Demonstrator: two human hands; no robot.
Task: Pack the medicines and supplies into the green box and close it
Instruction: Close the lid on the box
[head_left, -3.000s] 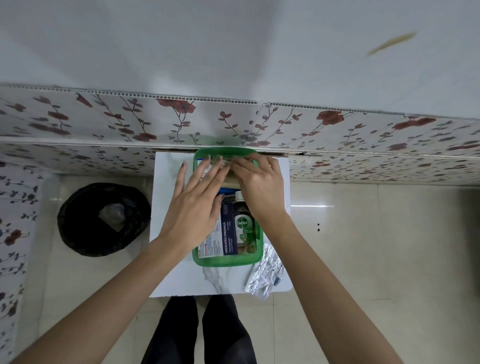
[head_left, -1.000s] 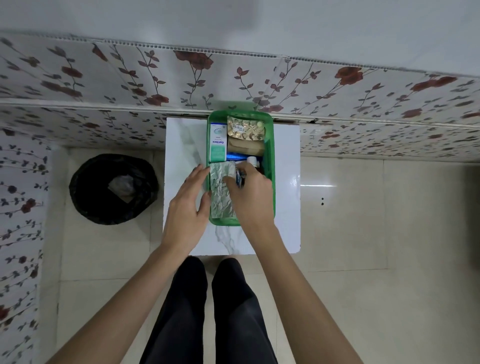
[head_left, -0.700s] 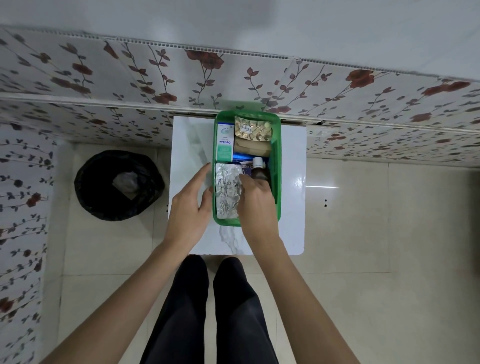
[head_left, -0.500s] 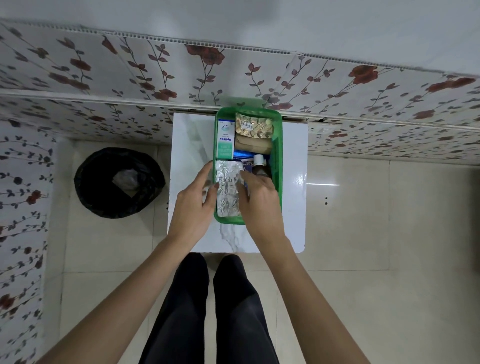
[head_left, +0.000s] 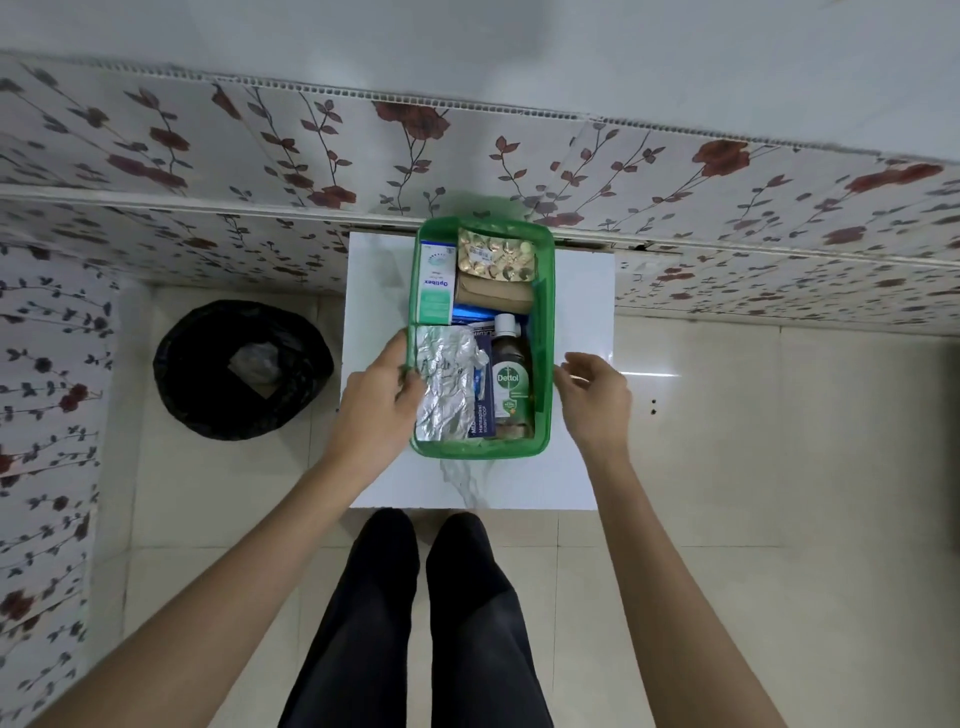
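Head view: the box (head_left: 543, 332) sits packed on the table (head_left: 582, 291), left hand (head_left: 379, 400) gripping its left wall, right hand (head_left: 592, 395) loosely curled, empty, just beside the right wall; packing seems done, so closing needs a lid, none visible

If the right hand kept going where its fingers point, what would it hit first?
Probably the green box, its right wall: the right hand points at it across a small gap, though height is unclear.

Your silver foil strips (head_left: 447, 384) cover most of the blue carton (head_left: 480, 415); print on the gold blister pack (head_left: 496, 255) is too small to read
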